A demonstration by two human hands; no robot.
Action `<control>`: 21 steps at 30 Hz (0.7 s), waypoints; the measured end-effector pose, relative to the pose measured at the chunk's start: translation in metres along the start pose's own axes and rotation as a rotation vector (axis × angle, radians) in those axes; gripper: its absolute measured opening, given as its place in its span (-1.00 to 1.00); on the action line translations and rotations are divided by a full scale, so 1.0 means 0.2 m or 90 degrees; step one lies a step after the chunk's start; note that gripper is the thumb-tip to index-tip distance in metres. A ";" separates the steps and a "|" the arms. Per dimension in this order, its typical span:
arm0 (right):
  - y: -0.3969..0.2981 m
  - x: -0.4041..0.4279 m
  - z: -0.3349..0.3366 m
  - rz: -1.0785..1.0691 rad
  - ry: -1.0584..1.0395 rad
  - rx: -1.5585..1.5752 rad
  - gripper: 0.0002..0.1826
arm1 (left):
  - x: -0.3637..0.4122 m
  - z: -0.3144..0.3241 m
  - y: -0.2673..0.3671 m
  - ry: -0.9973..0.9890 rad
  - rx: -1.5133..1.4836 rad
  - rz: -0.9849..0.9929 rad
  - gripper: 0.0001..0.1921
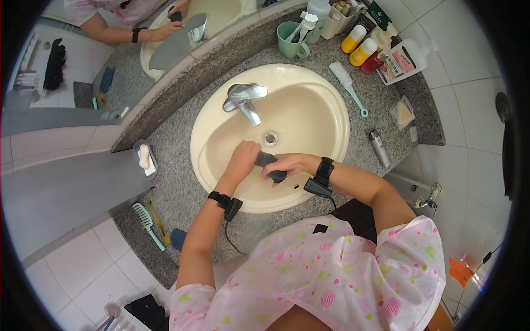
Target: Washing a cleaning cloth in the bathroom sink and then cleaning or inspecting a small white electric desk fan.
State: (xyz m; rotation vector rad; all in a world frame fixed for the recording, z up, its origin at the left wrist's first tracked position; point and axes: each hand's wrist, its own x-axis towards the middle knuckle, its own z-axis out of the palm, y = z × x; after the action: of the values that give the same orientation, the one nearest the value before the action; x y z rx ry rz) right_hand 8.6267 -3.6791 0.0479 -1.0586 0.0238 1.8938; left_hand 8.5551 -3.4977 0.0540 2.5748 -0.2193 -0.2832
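Observation:
Over the cream oval washbasin (269, 202), I hold a small dark grey bundle (266, 159) that looks like cloth. My left hand (243, 161) grips its left end, with the knuckles up. The fingers of my right hand (285, 164) wrap around the other end, and a dark tip sticks out below them. Motion blurs both hands slightly. Just beyond them are the metal drain (271, 138) and the chrome faucet (244, 99); no running water shows. Each wrist wears a black strap with a small cabled box.
On the granite counter (174, 165) lie a soap dish (145, 160), mint hairbrush (148, 225), dark blue item (178, 239), white-bristled brush (350, 89) and silver trimmer (379, 149). A green cup (290, 39) and several bottles (363, 52) stand at the back right. A mirror (124, 62) borders the left.

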 end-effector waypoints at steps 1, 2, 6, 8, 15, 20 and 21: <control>-0.01 0.00 -0.01 0.001 -0.001 -0.001 -0.70 | -0.01 0.02 0.00 0.001 0.000 -0.001 -0.74; -0.02 0.00 -0.03 -0.033 0.024 -0.078 -0.72 | -0.01 0.04 0.00 0.028 -0.038 -0.020 -0.73; 0.02 0.06 -0.09 -0.147 0.174 -0.424 -0.78 | -0.03 0.14 0.00 0.051 -0.175 -0.081 -0.74; 0.09 0.14 -0.13 -0.228 0.245 -0.578 -0.79 | -0.03 0.18 -0.02 0.035 -0.200 -0.102 -0.77; 0.09 0.14 -0.12 -0.261 0.314 -0.889 -0.73 | -0.05 0.32 -0.05 -0.075 -0.237 -0.244 -0.86; 0.11 0.17 -0.13 -0.292 0.333 -1.022 -0.77 | -0.08 0.37 -0.04 -0.102 -0.231 -0.270 -0.85; 0.12 0.17 -0.13 -0.310 0.354 -1.054 -0.78 | -0.08 0.36 -0.04 -0.113 -0.209 -0.254 -0.87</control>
State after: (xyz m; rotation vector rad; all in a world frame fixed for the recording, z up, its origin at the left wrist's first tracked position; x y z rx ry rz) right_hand 8.6196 -3.6780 -0.0004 -2.2849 -1.5250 0.8088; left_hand 8.5236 -3.5245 -0.0079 2.2483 0.2624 -0.6382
